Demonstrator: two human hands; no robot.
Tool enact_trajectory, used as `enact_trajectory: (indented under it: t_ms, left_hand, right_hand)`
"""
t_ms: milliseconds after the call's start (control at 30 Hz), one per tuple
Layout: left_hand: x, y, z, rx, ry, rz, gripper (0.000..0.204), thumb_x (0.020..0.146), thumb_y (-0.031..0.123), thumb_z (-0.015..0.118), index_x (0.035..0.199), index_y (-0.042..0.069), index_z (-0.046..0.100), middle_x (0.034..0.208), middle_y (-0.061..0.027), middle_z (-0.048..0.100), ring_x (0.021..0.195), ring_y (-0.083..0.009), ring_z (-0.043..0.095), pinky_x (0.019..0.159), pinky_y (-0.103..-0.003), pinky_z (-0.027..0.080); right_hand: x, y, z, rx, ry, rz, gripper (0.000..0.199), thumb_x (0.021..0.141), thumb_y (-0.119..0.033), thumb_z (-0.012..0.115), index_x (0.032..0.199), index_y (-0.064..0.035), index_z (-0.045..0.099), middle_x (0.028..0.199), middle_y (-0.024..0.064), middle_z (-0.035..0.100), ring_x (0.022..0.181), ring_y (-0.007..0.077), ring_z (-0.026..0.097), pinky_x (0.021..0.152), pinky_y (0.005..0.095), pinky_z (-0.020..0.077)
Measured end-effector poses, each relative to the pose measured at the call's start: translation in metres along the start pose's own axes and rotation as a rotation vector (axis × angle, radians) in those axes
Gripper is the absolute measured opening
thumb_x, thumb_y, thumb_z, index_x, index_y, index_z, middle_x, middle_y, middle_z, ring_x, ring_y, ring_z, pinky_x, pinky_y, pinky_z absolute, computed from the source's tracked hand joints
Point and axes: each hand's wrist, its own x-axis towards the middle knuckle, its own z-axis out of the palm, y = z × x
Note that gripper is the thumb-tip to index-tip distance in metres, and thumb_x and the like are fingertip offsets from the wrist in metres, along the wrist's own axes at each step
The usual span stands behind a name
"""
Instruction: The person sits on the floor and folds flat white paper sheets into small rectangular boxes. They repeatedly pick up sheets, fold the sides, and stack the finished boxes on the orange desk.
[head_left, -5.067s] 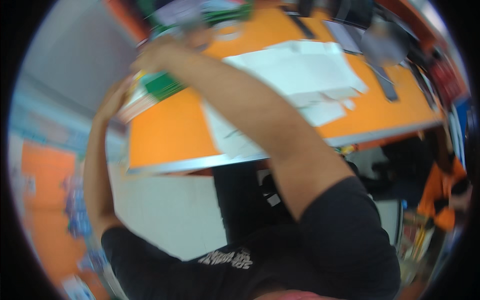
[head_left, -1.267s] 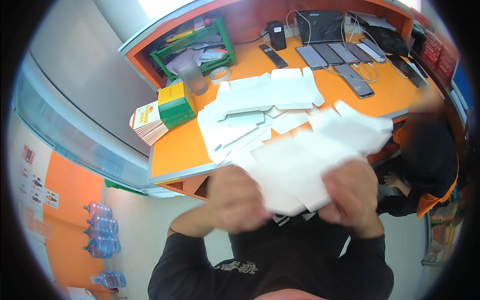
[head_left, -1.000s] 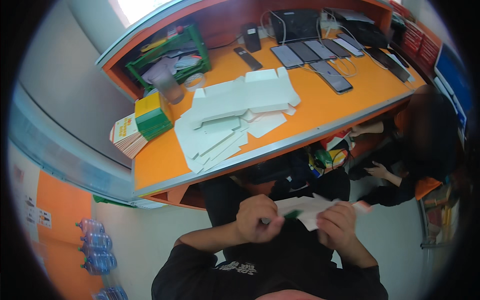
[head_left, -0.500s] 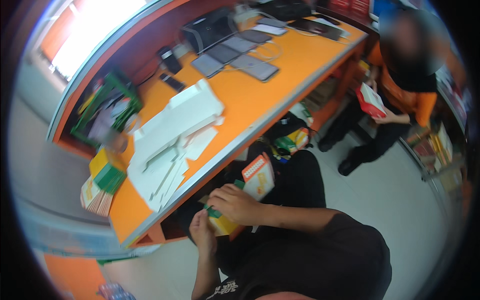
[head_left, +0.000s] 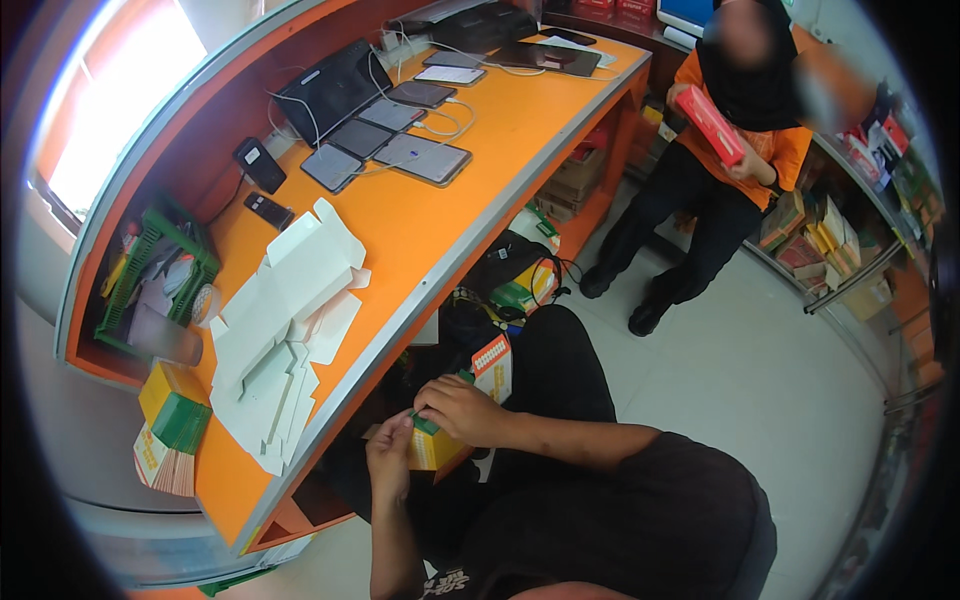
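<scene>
A small yellow and green cardboard box [head_left: 428, 452] rests on my lap, just off the table's front edge. My left hand [head_left: 388, 462] is closed, its fingertips pinching the green upper edge. My right hand [head_left: 462, 410] lies over the box from the other side, fingers curled on the same green edge and its flap. Beyond my right hand a white and orange printed carton piece [head_left: 494, 378] stands up from the lap; its lower part is hidden by the hand.
White unfolded card sheets [head_left: 285, 340] cover the near part of the orange table [head_left: 480, 195]. Several phones [head_left: 425, 158] with cables lie farther back. A green basket [head_left: 150, 280] and stacked flat cartons [head_left: 170, 460] are at left. A person [head_left: 735, 130] holding a red box [head_left: 712, 125] stands at right.
The view has swung, so the table and person sit farther left. My hands keep hold of the box with little visible movement. The person has tilted the red box up and raised it.
</scene>
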Motion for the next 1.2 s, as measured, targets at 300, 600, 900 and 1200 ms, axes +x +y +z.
enact_trajectory:
  t_ms: [300,600,900,1200]
  left_hand:
    - [-0.011,-0.009,-0.014,0.113,0.134,0.08,0.024,0.097,0.014,0.061,0.106,-0.006,0.07,0.091,-0.0058,0.07,0.08,-0.0094,0.061,0.073,-0.023,0.048]
    - [-0.009,0.004,-0.019,0.171,0.154,0.163,0.026,0.097,0.017,0.06,0.104,-0.006,0.071,0.09,-0.0063,0.07,0.08,-0.0112,0.063,0.073,-0.024,0.049]
    - [-0.012,0.011,-0.032,0.121,0.012,0.031,0.025,0.095,0.017,0.065,0.107,-0.005,0.072,0.089,-0.0053,0.07,0.079,-0.0094,0.061,0.071,-0.023,0.048]
    - [-0.013,0.014,-0.035,0.102,-0.068,-0.001,0.022,0.093,0.012,0.066,0.107,-0.005,0.071,0.09,-0.0067,0.071,0.078,-0.0095,0.063,0.071,-0.024,0.05]
  right_hand:
    - [0.001,0.0,0.012,0.087,-0.145,0.045,0.009,0.091,-0.012,0.062,0.097,-0.0052,0.061,0.096,0.0096,0.063,0.095,0.0299,0.06,0.087,0.0415,0.0465]
    - [0.012,-0.007,0.017,0.046,-0.116,0.044,0.011,0.091,-0.012,0.062,0.099,-0.0043,0.061,0.096,0.009,0.063,0.098,0.03,0.061,0.087,0.0417,0.0476]
    - [0.01,-0.01,0.014,0.163,-0.259,0.229,0.014,0.092,-0.014,0.063,0.099,-0.0037,0.057,0.094,0.0124,0.065,0.094,0.0347,0.066,0.082,0.0436,0.0503]
    - [0.011,-0.002,0.006,0.254,-0.37,0.302,0.018,0.093,-0.016,0.062,0.103,-0.0039,0.054,0.096,0.0156,0.065,0.096,0.0358,0.065,0.081,0.0446,0.0501]
